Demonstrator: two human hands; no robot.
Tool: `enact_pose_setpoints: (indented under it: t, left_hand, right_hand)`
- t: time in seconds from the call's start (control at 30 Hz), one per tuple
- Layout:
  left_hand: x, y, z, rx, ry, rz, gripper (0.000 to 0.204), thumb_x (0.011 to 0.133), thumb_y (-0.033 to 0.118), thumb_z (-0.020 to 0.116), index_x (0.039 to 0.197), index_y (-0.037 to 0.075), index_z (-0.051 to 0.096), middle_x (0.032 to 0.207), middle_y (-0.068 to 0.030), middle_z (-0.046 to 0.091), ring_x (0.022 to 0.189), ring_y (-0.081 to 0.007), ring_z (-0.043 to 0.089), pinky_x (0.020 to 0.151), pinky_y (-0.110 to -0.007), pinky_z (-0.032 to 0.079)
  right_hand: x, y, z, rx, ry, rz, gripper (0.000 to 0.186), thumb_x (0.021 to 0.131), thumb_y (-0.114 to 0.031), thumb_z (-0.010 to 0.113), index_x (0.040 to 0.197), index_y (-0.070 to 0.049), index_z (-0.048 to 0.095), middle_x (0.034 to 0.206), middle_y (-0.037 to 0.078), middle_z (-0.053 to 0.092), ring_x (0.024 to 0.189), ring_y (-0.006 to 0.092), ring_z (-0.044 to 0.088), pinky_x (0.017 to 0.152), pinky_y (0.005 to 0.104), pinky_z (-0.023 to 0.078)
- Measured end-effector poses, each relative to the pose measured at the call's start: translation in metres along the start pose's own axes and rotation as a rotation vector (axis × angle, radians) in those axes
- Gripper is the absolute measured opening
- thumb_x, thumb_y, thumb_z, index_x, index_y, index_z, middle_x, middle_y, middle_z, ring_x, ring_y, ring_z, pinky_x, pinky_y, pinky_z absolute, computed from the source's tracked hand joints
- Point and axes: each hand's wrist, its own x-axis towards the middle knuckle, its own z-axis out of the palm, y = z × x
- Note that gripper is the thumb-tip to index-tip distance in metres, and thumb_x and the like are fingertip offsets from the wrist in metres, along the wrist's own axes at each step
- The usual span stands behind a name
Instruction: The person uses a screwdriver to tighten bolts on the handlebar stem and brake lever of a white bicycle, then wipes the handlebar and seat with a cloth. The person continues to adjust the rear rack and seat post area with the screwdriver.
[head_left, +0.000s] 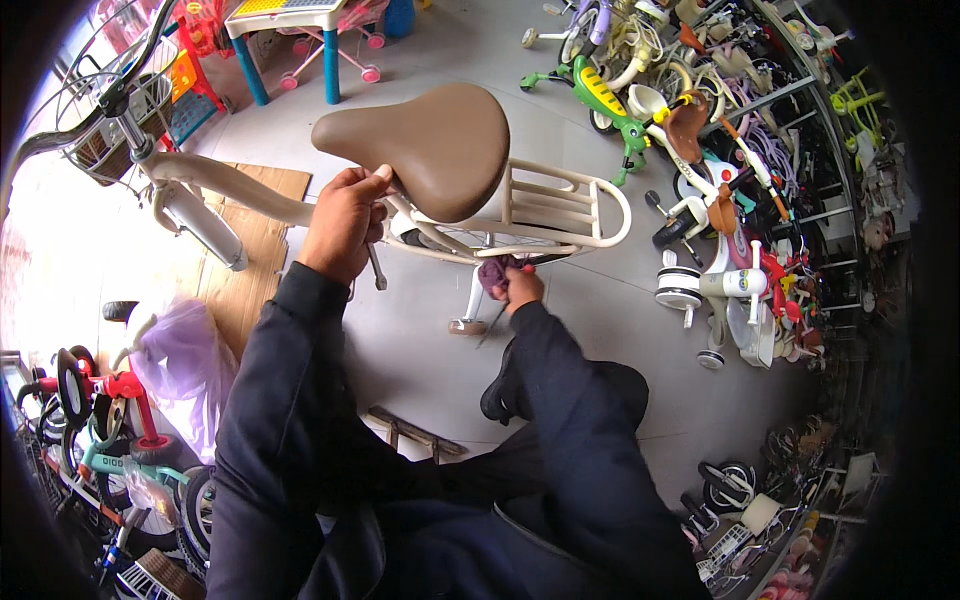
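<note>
A cream bicycle (235, 185) stands in front of me, its handlebar at the far left. My left hand (345, 225) is closed at the near edge of its brown saddle (440, 145), thumb against the rim and fingers curled under. Lower and to the right, my right hand (522, 289) grips a bunched dark purple cloth (493, 273) beside the rear wheel, just below the cream rear rack (610, 215). A small red bit shows by those fingers; I cannot tell what it is. A crank arm (380, 275) hangs below my left hand.
Flat cardboard (265, 280) lies under the bicycle's front. Children's ride-on toys, including a green-and-yellow one (605, 95), crowd the right side. Small bikes and a lilac plastic bag (190, 360) fill the lower left. A low wooden stool (415, 432) is near my legs. A small table (285, 20) stands behind.
</note>
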Motion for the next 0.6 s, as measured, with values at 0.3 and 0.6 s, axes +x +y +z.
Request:
enact_pose_setpoints:
  t: [0.3,0.6]
  left_hand:
    - [0.002,0.001,-0.002,-0.003,-0.013,0.005,0.017,0.099,0.022,0.065,0.098,0.008,0.055,0.08,0.0028,0.051,0.059,-0.0049,0.038,0.05,-0.021,0.028]
    - [-0.007,0.006,-0.006,0.749,-0.09,0.065,0.042,0.097,0.038,0.068,0.117,0.001,0.066,0.091,-0.0053,0.07,0.061,-0.0102,0.05,0.053,-0.026,0.039]
  right_hand:
    - [-0.031,0.034,0.029,-0.331,-0.285,-0.016,0.013,0.079,-0.01,0.067,0.078,0.001,0.061,0.064,0.009,0.062,0.046,0.0194,0.059,0.041,0.0349,0.048]
    - [-0.149,-0.076,0.078,-0.868,-0.757,-0.362,0.035,0.076,-0.025,0.081,0.097,-0.002,0.066,0.08,0.003,0.064,0.067,0.0154,0.063,0.055,0.0335,0.055]
